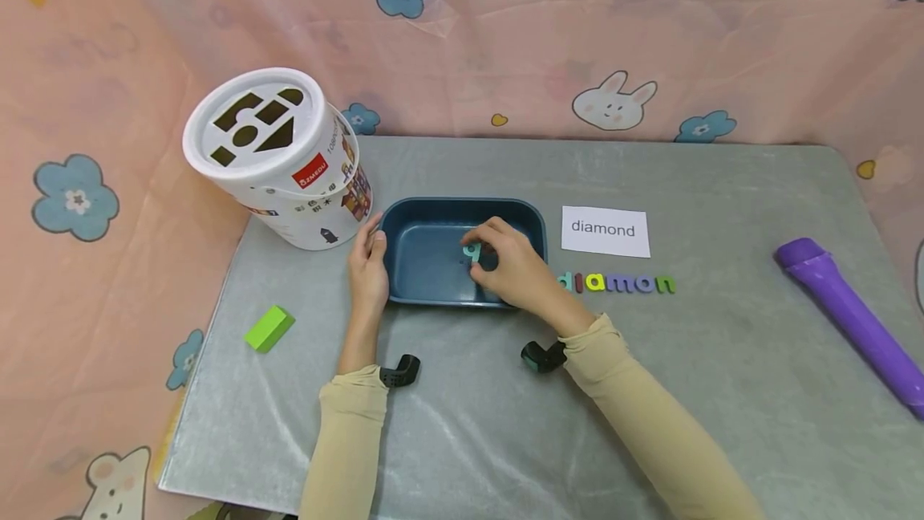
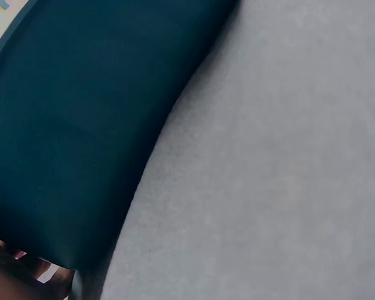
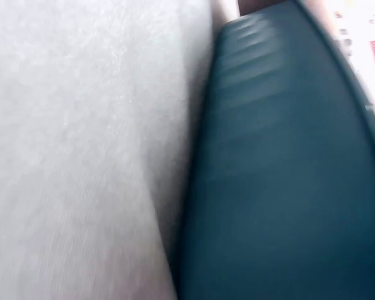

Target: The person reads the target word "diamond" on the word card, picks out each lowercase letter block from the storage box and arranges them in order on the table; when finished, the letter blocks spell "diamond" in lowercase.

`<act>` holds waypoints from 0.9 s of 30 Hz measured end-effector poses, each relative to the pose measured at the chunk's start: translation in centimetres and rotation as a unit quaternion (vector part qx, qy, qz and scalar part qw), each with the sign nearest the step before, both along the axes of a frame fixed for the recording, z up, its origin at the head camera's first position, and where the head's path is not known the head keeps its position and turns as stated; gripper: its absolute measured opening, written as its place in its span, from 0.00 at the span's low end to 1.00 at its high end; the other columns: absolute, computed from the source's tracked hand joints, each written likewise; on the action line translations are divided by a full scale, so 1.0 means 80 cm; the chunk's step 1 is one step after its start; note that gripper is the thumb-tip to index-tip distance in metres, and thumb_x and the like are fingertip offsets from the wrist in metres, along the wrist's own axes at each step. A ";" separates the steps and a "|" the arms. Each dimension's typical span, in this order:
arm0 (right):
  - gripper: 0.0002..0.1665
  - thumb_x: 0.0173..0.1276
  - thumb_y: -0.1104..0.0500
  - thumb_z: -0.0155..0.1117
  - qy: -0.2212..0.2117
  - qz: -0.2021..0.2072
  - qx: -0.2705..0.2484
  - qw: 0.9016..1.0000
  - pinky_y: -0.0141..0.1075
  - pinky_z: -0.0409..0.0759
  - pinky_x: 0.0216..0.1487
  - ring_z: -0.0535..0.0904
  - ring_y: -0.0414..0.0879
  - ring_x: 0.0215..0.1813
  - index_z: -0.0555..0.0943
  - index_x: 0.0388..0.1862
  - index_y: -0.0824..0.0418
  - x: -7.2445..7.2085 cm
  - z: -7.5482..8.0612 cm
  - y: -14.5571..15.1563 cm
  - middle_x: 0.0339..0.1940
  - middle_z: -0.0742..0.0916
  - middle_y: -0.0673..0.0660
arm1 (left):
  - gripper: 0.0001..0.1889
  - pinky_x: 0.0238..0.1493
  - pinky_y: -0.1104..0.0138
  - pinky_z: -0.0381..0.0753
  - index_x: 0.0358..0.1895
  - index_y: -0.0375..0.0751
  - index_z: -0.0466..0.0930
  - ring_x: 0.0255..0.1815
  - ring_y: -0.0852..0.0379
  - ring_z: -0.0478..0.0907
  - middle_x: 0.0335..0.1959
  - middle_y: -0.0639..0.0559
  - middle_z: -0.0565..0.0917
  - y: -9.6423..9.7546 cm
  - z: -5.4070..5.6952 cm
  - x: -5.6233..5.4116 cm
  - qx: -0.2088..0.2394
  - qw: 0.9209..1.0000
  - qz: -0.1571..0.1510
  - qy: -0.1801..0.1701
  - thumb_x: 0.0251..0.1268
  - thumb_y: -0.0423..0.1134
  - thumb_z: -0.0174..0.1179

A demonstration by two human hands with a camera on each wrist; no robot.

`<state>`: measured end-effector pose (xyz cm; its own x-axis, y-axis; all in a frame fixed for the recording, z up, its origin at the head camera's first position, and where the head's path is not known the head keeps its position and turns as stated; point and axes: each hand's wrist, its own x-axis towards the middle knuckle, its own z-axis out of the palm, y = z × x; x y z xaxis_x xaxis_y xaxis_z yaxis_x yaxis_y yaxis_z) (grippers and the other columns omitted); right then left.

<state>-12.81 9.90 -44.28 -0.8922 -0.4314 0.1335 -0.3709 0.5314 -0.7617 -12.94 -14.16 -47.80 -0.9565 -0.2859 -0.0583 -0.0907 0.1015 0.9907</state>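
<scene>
In the head view my right hand (image 1: 516, 263) is over the dark blue tray (image 1: 422, 255). Its thumb and forefinger pinch a small teal letter (image 1: 472, 252), shaped like a d turned upside down. My left hand (image 1: 370, 271) rests with fairly straight fingers against the tray's left outer side. Right of the tray, colored letters (image 1: 621, 283) stand in a row reading "diamon", the first partly behind the right wrist. Above them lies a white card (image 1: 605, 232) printed "diamond". Both wrist views show mainly the tray's outer wall (image 2: 81, 125) and grey cloth.
A tall white bucket (image 1: 289, 175) with shaped holes in its lid stands close behind the left hand. A green block (image 1: 269, 329) lies at the left on the grey tablecloth (image 1: 462, 424). Toward the right edge lies a purple microphone-shaped object (image 1: 852, 323).
</scene>
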 end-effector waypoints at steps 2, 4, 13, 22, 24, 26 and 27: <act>0.16 0.70 0.70 0.67 0.029 -0.003 -0.042 0.999 0.49 0.85 0.53 0.84 0.55 0.49 0.86 0.56 0.65 0.004 0.003 0.010 0.54 0.84 0.60 | 0.22 0.81 0.50 0.63 0.76 0.37 0.72 0.79 0.44 0.69 0.75 0.36 0.76 0.000 0.000 0.000 0.000 1.000 0.001 0.002 0.87 0.35 0.47; 0.15 0.69 0.70 0.66 0.063 -0.017 -0.076 0.995 0.48 0.85 0.52 0.85 0.54 0.47 0.88 0.53 0.64 0.008 0.006 0.024 0.54 0.86 0.60 | 0.21 0.81 0.50 0.63 0.76 0.37 0.72 0.79 0.44 0.69 0.75 0.35 0.76 0.001 -0.001 -0.001 0.001 1.000 0.004 0.005 0.87 0.35 0.47; 0.14 0.69 0.76 0.68 0.150 -0.140 -0.166 0.964 0.20 0.79 0.49 0.82 0.31 0.41 0.89 0.52 0.69 0.030 0.009 0.110 0.41 0.91 0.63 | 0.21 0.82 0.50 0.63 0.75 0.35 0.72 0.79 0.43 0.69 0.76 0.35 0.75 0.001 -0.001 -0.001 0.005 1.000 0.008 0.007 0.86 0.34 0.47; 0.13 0.65 0.74 0.74 0.099 -0.289 -0.112 0.946 0.17 0.75 0.43 0.81 0.23 0.39 0.87 0.48 0.72 0.057 -0.001 0.212 0.38 0.86 0.31 | 0.21 0.82 0.50 0.62 0.75 0.36 0.72 0.81 0.44 0.68 0.77 0.37 0.74 0.002 0.000 0.000 -0.001 1.000 0.007 0.005 0.87 0.34 0.47; 0.12 0.66 0.72 0.75 0.065 -0.315 -0.089 0.943 0.15 0.74 0.41 0.80 0.20 0.36 0.87 0.47 0.72 0.062 -0.005 0.233 0.33 0.84 0.25 | 0.21 0.82 0.49 0.62 0.75 0.36 0.72 0.80 0.43 0.68 0.76 0.36 0.75 0.002 -0.001 0.000 -0.001 1.000 0.008 0.005 0.87 0.34 0.47; 0.12 0.67 0.70 0.75 0.023 -0.334 -0.076 0.939 0.14 0.75 0.39 0.80 0.18 0.33 0.87 0.48 0.73 0.066 -0.011 0.254 0.29 0.83 0.22 | 0.21 0.82 0.49 0.62 0.75 0.35 0.72 0.81 0.43 0.68 0.76 0.36 0.75 0.002 -0.001 0.000 0.000 1.000 0.010 0.006 0.86 0.34 0.47; 0.13 0.67 0.69 0.75 0.005 -0.341 -0.069 0.938 0.14 0.75 0.38 0.80 0.17 0.33 0.86 0.49 0.74 0.068 -0.013 0.263 0.28 0.83 0.21 | 0.21 0.82 0.50 0.62 0.75 0.35 0.72 0.80 0.43 0.68 0.76 0.35 0.75 0.002 -0.002 0.000 0.001 1.000 0.011 0.007 0.86 0.34 0.47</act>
<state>-7.35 30.93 -45.34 -0.9527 0.2609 0.1557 0.0119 0.5440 -0.8390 -12.93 -14.00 -47.94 -0.9506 -0.3070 -0.0456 -0.0789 0.0972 0.9921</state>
